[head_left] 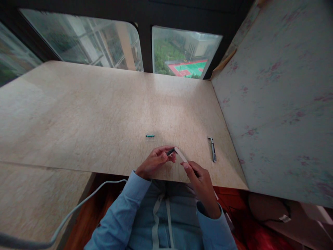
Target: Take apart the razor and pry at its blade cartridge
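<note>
My left hand (155, 161) pinches a small dark oblong piece (170, 151) that looks like a razor cartridge. My right hand (201, 180) is closed on the lower end of a pale flat stick (181, 155) with a rounded tip. The tip meets or nearly meets the right end of the dark piece; actual contact is too small to tell. Beyond my left hand lies a razor cartridge (150, 135) with a green-blue strip, a clear plastic piece (150, 140) just in front of it. A razor handle (213, 151) rests on the right, apart from my hands.
The pale marble-patterned ledge (104, 114) runs back to dark-framed windows (147, 48). A floral-papered wall (281, 104) bounds it on the right. At lower left, a grey cable (78, 207) curves past the ledge's front edge.
</note>
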Motion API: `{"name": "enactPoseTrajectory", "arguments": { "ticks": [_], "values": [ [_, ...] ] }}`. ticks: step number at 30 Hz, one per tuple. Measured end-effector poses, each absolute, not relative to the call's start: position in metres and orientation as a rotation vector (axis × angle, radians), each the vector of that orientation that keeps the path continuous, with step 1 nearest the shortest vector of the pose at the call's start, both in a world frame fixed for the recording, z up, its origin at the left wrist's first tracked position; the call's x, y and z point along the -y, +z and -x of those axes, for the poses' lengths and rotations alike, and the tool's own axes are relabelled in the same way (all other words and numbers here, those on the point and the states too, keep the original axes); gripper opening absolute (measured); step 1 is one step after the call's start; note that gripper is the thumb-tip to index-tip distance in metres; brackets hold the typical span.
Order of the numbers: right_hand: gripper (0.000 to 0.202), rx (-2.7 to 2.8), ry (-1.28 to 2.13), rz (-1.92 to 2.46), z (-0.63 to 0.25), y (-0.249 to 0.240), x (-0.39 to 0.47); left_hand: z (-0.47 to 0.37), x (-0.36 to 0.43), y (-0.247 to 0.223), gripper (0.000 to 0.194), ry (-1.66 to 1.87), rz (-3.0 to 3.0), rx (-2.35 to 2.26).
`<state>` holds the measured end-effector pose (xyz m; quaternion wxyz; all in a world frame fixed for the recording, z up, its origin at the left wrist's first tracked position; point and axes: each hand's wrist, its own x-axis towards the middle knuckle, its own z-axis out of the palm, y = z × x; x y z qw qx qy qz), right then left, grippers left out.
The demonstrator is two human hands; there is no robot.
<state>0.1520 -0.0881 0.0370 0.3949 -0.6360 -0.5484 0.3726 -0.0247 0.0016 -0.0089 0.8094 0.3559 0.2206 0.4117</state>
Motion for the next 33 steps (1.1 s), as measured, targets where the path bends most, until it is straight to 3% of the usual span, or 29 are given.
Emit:
{"name": "enactPoseTrajectory", "arguments": {
  "ticks": [33],
  "values": [
    [0.046, 1.309, 0.939, 1.639, -0.1517, 0.0297, 0.0874, 0.0243, -0.0030, -0.0070, 0.047, 0.843, -0.823, -0.470]
  ]
}}
